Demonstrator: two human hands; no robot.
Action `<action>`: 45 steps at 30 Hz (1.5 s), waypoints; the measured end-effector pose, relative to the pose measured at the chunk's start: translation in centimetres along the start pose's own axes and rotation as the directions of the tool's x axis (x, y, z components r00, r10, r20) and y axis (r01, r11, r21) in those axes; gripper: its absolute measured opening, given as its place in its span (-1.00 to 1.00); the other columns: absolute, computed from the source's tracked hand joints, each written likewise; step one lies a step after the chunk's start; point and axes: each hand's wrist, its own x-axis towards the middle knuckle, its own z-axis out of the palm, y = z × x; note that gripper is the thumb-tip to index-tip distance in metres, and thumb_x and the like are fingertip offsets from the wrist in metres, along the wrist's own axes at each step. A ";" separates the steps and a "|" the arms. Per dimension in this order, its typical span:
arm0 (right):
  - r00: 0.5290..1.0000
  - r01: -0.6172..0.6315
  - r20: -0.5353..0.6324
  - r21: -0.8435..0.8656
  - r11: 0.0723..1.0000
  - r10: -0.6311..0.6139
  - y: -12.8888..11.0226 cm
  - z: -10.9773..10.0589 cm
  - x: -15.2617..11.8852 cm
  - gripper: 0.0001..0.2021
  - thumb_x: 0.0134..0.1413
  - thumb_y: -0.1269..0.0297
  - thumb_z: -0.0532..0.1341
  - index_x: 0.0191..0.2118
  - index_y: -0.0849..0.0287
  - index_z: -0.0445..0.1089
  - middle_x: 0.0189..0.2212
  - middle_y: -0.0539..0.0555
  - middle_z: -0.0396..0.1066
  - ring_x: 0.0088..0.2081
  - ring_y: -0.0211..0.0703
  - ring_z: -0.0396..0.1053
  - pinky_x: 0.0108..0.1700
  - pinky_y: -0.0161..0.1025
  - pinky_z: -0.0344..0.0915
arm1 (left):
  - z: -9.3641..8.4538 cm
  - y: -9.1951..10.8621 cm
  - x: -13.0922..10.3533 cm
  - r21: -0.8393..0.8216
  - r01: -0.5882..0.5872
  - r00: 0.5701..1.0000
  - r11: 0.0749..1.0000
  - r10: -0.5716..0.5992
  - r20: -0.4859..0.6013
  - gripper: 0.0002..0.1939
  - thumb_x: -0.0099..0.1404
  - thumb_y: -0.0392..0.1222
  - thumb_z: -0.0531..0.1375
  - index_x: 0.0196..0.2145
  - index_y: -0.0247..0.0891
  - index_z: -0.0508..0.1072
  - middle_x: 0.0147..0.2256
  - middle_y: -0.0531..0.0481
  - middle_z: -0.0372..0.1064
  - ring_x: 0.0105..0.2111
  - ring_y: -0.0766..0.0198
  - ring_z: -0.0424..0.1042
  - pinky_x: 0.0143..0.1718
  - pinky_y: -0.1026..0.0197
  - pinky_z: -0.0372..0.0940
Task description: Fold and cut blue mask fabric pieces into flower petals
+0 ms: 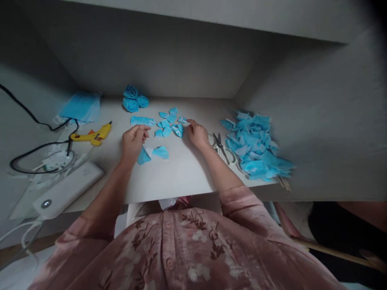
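My left hand point(135, 139) is closed, its fingers curled just below a folded blue strip point(142, 121); whether anything sits between the fingertips I cannot make out. The fingertips of my right hand point(198, 135) are at the edge of a small blue fabric piece point(182, 120) and appear to pinch it. Several cut blue petal-shaped pieces point(166, 125) lie between the hands. Two larger blue pieces, one of them a fabric scrap point(161, 152), rest nearer to me, beside my left wrist. Three rolled blue fabric roses point(133, 100) sit together farther back.
A yellow glue gun point(96, 135), a stack of blue face masks point(81, 106), black cable and a white power bank point(69, 189) occupy the left side. Scissors point(223, 148) lie right of my right forearm, beside a heap of blue fabric scraps point(254, 141) and thin sticks point(284, 183).
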 end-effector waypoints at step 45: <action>0.997 -0.038 -0.058 0.213 0.976 0.051 -1.5 -0.6 -0.3 -0.51 0.39 0.29 0.06 0.33 0.25 0.40 -0.12 0.19 0.66 -0.12 -0.06 0.56 0.07 -0.13 0.43 | 1.3 -0.5 0.4 0.493 -0.462 0.885 0.738 0.345 0.314 -0.69 0.45 -0.16 0.09 -0.24 -0.21 0.65 -0.20 -0.13 0.68 -0.15 0.05 0.59 -0.03 0.03 0.38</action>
